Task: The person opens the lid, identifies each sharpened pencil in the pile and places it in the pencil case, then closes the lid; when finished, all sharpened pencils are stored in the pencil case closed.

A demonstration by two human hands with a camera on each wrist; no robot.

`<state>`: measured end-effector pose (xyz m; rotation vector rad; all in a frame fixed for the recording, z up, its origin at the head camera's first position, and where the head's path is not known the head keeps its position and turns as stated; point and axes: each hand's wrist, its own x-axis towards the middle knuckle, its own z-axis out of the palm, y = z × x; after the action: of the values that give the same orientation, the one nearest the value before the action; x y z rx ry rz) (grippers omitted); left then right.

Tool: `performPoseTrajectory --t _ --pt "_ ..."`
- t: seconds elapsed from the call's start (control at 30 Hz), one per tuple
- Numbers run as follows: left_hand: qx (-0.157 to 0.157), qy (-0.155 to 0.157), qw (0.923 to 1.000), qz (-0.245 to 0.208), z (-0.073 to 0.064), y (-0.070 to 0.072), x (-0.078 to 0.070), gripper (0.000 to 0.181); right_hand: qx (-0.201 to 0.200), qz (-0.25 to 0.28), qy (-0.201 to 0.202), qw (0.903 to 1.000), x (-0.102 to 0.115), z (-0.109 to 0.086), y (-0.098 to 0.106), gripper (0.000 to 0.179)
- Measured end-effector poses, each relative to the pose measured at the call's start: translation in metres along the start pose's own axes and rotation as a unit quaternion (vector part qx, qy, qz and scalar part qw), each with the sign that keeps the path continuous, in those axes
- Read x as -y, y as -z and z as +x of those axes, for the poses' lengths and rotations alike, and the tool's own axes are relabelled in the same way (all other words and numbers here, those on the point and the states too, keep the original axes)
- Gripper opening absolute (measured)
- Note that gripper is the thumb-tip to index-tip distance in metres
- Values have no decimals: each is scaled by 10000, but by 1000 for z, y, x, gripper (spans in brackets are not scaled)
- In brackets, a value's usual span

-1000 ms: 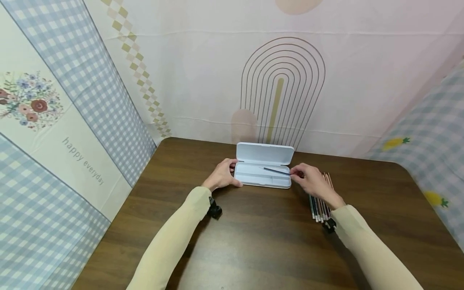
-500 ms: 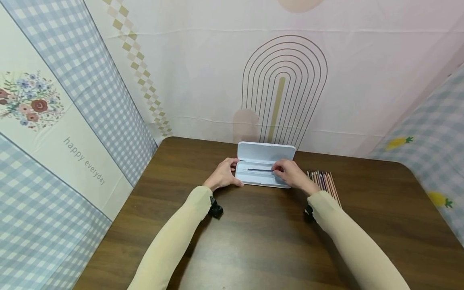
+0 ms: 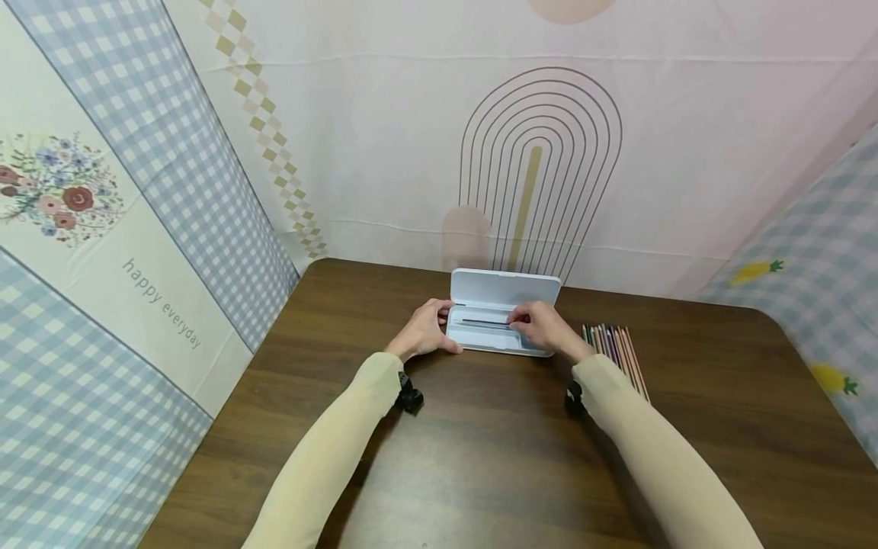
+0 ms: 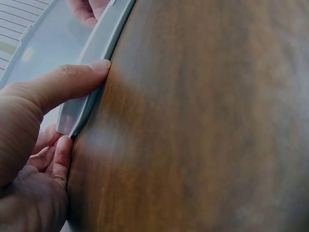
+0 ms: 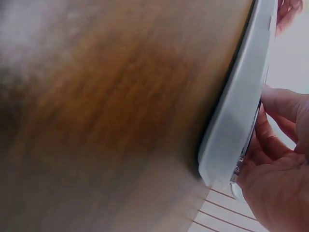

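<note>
An open white pencil case stands on the table with its lid raised at the back. My left hand grips the case's left end. In the left wrist view its thumb lies along the front edge and its other fingers curl round the corner. Over the right part of the case, my right hand pinches a dark pencil, which lies lengthwise inside the case. In the right wrist view that pencil shows along the case wall, partly hidden by the fingers.
Several colored pencils lie side by side on the brown wooden table, right of the case and partly under the right forearm. A patterned cloth hangs directly behind the table, with checked cloth at both sides.
My right hand has moved left from the case's right end, bringing the pencil down into the case, roughly parallel to its long side. My left hand has stayed on the case.
</note>
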<state>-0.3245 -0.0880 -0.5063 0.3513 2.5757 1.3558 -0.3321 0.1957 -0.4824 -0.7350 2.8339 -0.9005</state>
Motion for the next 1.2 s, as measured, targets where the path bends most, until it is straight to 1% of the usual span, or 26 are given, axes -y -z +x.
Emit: performPoseTrajectory --t 0.17,0.37,0.43,0.5,0.67,0.83,0.97,1.07,1.2 --pt "-16 -1 10000 28 0 0 0 98 228 107 -57 9997 -1 5 4 14" --pt "-19 -8 9999 99 -1 0 -3 97 474 88 -309 9984 2 11 9 14" --pt "-13 -2 9999 112 -2 0 -4 97 527 96 -426 9977 5 12 11 14" --pt "-11 -3 9999 101 -1 0 -4 97 547 105 -630 9965 9 13 12 12" --pt "-19 -50 9999 119 0 -1 -3 97 603 -53 -1077 9923 19 16 17 9" --pt "-18 -82 9998 192 1 -1 -2 97 736 -199 -1272 9889 24 18 19 7" --pt "-26 -97 9997 209 3 -1 -2 97 742 -317 -1225 9892 25 20 19 7" --pt "-34 -97 9997 220 3 -1 -1 97 702 -450 -1069 9908 23 20 18 8" --pt "-18 -86 9996 252 2 0 0 97 643 -471 -947 9923 21 19 15 10"
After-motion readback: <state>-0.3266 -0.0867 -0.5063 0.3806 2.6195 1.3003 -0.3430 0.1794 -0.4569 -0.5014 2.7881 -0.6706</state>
